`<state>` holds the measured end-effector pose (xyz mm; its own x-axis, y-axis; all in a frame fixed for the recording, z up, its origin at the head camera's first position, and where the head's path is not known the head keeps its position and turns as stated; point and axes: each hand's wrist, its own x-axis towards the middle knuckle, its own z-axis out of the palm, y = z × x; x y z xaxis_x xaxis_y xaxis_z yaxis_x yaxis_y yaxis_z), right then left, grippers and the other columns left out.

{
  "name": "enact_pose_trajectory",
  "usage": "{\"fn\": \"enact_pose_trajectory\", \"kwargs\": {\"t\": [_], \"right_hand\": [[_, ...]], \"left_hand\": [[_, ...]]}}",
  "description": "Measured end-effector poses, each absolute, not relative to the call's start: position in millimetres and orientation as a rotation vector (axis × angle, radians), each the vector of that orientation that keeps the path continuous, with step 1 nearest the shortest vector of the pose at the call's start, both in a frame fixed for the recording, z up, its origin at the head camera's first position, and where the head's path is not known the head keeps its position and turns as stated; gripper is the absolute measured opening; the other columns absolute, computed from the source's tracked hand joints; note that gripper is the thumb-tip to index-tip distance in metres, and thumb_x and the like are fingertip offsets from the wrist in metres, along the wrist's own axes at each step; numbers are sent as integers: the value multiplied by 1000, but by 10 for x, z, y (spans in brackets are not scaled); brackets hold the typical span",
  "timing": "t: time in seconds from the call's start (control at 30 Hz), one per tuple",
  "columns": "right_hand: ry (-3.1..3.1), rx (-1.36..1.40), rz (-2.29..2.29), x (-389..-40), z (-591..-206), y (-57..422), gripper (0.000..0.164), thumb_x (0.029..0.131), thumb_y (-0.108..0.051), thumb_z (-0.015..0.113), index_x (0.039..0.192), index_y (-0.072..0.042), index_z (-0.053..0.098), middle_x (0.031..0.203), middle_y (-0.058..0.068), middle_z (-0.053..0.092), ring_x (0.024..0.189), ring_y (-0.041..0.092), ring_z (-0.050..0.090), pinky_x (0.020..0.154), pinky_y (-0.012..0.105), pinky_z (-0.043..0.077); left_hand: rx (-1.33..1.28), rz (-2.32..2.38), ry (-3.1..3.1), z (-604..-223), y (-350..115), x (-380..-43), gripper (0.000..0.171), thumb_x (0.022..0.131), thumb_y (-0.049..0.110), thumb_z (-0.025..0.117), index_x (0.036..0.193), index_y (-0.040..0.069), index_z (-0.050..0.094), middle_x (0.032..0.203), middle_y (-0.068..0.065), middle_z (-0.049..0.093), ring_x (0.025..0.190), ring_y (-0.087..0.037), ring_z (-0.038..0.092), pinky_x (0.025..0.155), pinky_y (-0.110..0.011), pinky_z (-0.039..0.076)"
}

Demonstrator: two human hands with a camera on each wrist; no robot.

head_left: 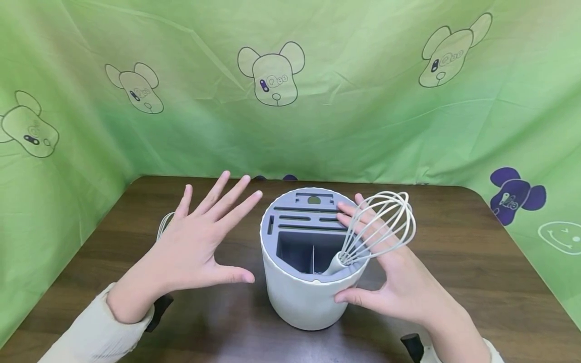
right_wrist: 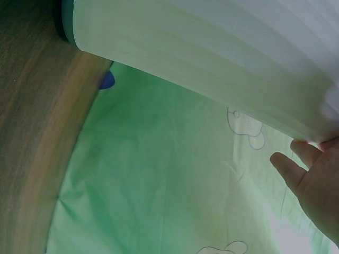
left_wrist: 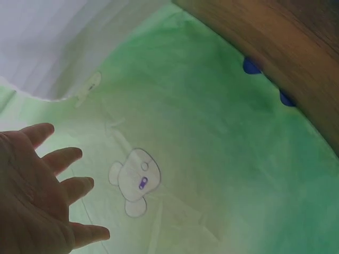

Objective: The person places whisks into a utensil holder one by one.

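Observation:
A round white utensil holder (head_left: 301,297) with a grey slotted top stands upright on the table. A whisk (head_left: 386,214) leans out of the right side of its large front compartment, light wire loops up and white handle down inside. My right hand (head_left: 399,272) is at the holder's right side, fingers extended behind the whisk wires and thumb tip right at the wall. In the right wrist view, its fingertips meet the holder's ribbed wall (right_wrist: 212,47). Left of the holder, my left hand (head_left: 195,247) is spread wide and apart from it, holding nothing.
Wire loops (head_left: 163,225) of another utensil show partly behind my left hand on the brown wooden table (head_left: 454,242). A green cloth (head_left: 345,131) with cartoon bear heads hangs around the table's back and sides. A divider (head_left: 313,258) splits the holder's front compartment.

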<state>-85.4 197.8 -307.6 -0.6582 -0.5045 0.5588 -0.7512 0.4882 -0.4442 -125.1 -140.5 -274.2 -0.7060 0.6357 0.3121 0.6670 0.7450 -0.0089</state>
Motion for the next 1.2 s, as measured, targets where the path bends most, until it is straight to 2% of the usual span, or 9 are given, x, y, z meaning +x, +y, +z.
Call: {"fn": "enact_pose_trajectory", "kwargs": {"t": [0.17,0.57,0.7,1.2], "right_hand": [[-2422,1030,971,-848,-3075,1984,101,71,-56,82,148,-4,41,161,10,33,155,29,13,124,23,13],[-2412,1034,971,-845,-3091,1983,101,72,-57,82,148,-4,41,161,11,33,155,29,13,124,24,13],[-2403,1037,972,-845,-3090,1979,101,72,-56,81,148,-3,41,161,12,33,155,30,13,125,24,13],[-2451,1001,957,-838,-3070,1989,103,72,-60,80,150,-6,40,162,9,31,155,29,12,125,24,12]], "left_hand": [[-930,-120,-2669,-2783,-1504,-1253,114,69,89,56,158,41,5,168,12,-3,157,-21,-4,108,-80,13],[-803,-91,-2749,-2857,-1748,-1296,113,70,87,58,159,38,7,168,12,-4,156,-20,-8,108,-81,10],[-761,-67,-2742,-2868,-1854,-1298,114,69,85,62,159,39,8,168,12,-3,156,-21,-9,109,-81,9],[-605,-27,-2768,-2913,-2190,-1270,109,74,78,64,159,38,7,168,11,-5,155,-21,-13,110,-79,-6]]}}
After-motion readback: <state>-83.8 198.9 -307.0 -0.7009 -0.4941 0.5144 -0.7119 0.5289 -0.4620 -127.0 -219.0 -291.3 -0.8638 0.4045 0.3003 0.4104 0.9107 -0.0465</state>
